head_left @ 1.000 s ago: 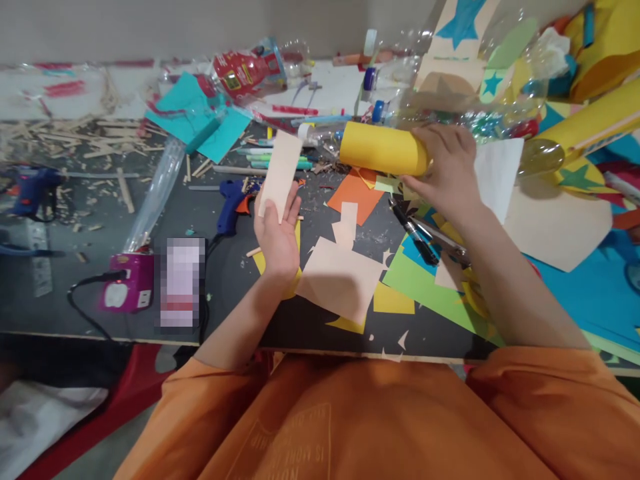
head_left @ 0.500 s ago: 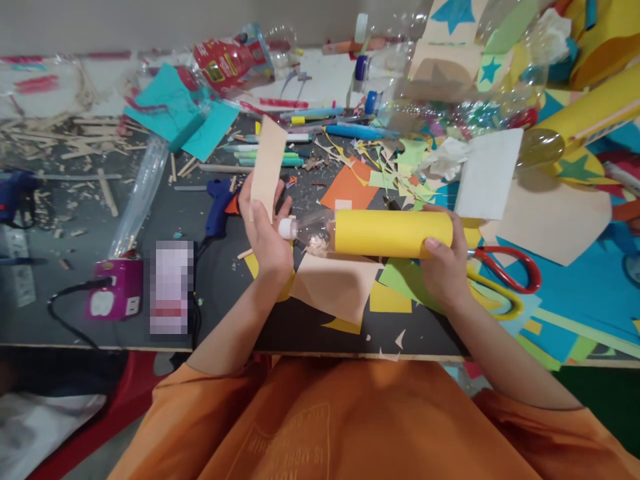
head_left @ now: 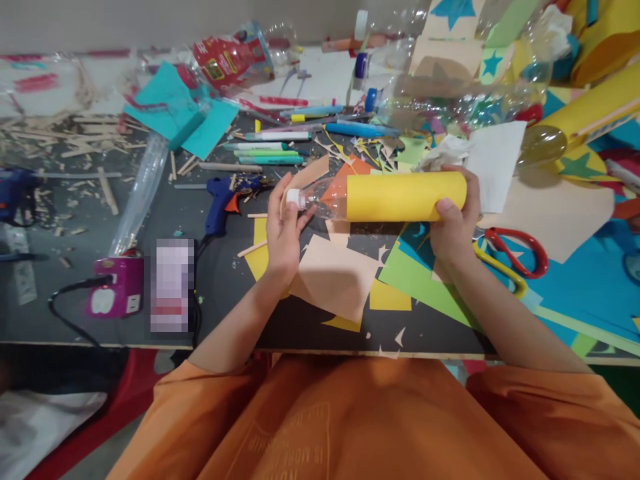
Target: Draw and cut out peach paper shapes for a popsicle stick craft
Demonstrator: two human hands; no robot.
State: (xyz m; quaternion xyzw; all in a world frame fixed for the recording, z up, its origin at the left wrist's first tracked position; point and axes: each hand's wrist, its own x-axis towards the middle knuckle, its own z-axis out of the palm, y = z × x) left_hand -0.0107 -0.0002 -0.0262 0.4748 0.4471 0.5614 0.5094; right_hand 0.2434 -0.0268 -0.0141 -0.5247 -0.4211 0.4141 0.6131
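A clear plastic bottle wrapped in yellow paper [head_left: 400, 197] lies sideways in the air above the table. My right hand [head_left: 453, 223] grips its base end, fingers wrapped round it. My left hand [head_left: 283, 227] is closed at the bottle's white-capped neck and also pinches a beige paper strip [head_left: 310, 177], which leans behind the neck. A larger beige paper sheet [head_left: 337, 277] lies on the dark table [head_left: 75, 293] just below both hands.
A blue glue gun [head_left: 223, 200] lies left of my left hand. A purple power adapter [head_left: 115, 293] with cable sits front left. Red-handled scissors [head_left: 515, 250] lie to the right. Markers, coloured paper scraps, wood sticks and empty bottles crowd the back.
My right hand brought the yellow-wrapped bottle from the back of the table to the middle. The left hand lowered the beige strip and now meets the bottle's neck.
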